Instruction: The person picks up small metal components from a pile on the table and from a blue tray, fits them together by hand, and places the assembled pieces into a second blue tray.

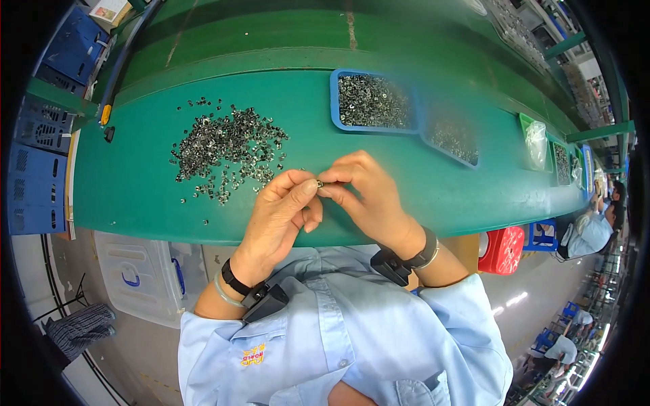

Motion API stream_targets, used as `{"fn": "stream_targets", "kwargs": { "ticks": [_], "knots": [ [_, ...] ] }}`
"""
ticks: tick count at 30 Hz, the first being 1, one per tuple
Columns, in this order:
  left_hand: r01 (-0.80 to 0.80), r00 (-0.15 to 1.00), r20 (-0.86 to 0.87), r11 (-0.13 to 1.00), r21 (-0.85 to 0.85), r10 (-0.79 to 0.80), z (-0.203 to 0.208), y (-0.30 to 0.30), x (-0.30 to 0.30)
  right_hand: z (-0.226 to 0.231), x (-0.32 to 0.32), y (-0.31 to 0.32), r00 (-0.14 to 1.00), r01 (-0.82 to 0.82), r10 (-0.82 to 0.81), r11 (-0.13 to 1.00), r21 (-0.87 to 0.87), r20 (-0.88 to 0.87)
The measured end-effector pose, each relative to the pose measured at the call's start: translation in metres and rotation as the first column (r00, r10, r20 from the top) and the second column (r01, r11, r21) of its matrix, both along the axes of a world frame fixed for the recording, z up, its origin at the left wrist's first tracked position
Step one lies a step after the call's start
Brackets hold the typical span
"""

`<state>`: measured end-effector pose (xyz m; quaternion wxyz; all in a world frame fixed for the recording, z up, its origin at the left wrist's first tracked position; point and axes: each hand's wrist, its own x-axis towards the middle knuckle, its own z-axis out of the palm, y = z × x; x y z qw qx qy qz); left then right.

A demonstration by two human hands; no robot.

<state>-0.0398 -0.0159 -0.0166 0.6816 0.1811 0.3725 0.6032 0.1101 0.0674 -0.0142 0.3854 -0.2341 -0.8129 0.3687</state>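
Note:
Between the fingertips of both hands is one small shiny metal part (319, 183), too small to name exactly. My left hand (284, 203) pinches it from the left with thumb and forefinger. From the right, my right hand (362, 193) closes its thumb and forefinger on the same part. Both hands are held over the front of the green table (149, 220). A loose pile of similar small metal parts (220, 145) lies spread to the left, just beyond my left hand. Farther off, a blue tray (334, 101) holds many more of them.
A second blue tray (452, 157) of small parts, partly blurred, adjoins the first. At the right end stand a green bin (525, 125) and a clear bag (537, 145). Below the table edge are a lidded plastic box (135, 271) and a red stool (502, 250). Other people sit far right.

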Motion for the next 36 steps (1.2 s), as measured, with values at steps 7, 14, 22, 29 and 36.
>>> {"fn": "stream_targets", "kwargs": {
  "ticks": [7, 14, 22, 29, 36],
  "knots": [
    [-0.001, 1.0, 0.018, 1.0, -0.012, 0.001, 0.004, 0.001, 0.007, 0.001, 0.009, 0.002, 1.0, -0.009, 0.009, 1.0, -0.011, -0.013],
    [-0.027, 1.0, 0.003, 1.0, 0.009, 0.027, 0.007, 0.003, 0.014, -0.001, 0.01, -0.001, 0.999, 0.033, -0.033, 0.999, 0.003, -0.012],
    [-0.036, 0.999, 0.032, 0.998, 0.055, 0.034, -0.002, 0.002, 0.014, 0.0, 0.012, -0.003, 1.0, 0.02, -0.02, 1.0, -0.006, -0.007],
    [-0.008, 0.982, 0.19, 0.997, 0.076, -0.007, -0.008, 0.002, 0.015, -0.003, 0.01, -0.01, 0.998, 0.036, -0.038, 0.998, -0.048, -0.045],
    [0.03, 0.988, 0.151, 0.997, 0.07, -0.04, -0.011, 0.003, 0.012, -0.009, 0.013, -0.011, 0.997, 0.028, -0.035, 0.995, -0.096, -0.073]
  ]
}}
